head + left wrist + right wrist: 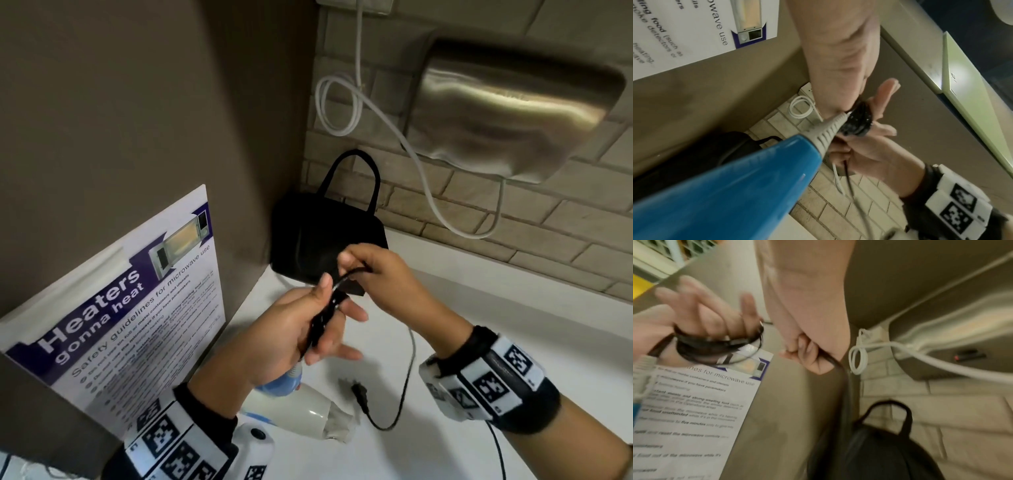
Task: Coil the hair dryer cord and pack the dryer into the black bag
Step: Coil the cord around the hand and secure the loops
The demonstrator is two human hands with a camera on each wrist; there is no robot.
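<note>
Two hands work above a white counter (479, 325) set in a corner between a brown wall and pale brick. Biggest in the scene is the steel hand dryer (520, 106) on the brick, its white cable (342, 102) looped beside it and sagging toward the counter. A microwave safety poster (137, 325) is taped to the brown wall on the left. The black bag (325, 236) stands upright in the corner on the counter, handle up, just behind the hands.

The hair dryer (308, 418), cream body with a blue handle, hangs low beneath the left hand (291, 329), nozzle toward the counter; from the left wrist the blue handle (725, 186) fills the foreground, its ribbed grey collar running up into the palm. That hand's fingers (715, 318) are spread and fairly straight, with the coiled cord (719, 345) wrapped in several black loops round them and the thumb laid against the bundle.

The right hand (383, 274), just beside the left and in front of the bag, has thumb and forefinger pressed together, pinching the free run of the cord, the other fingers curled. From there the slack drops to the counter and ends in the plug (359, 394), lying flat near the dryer's nozzle.
</note>
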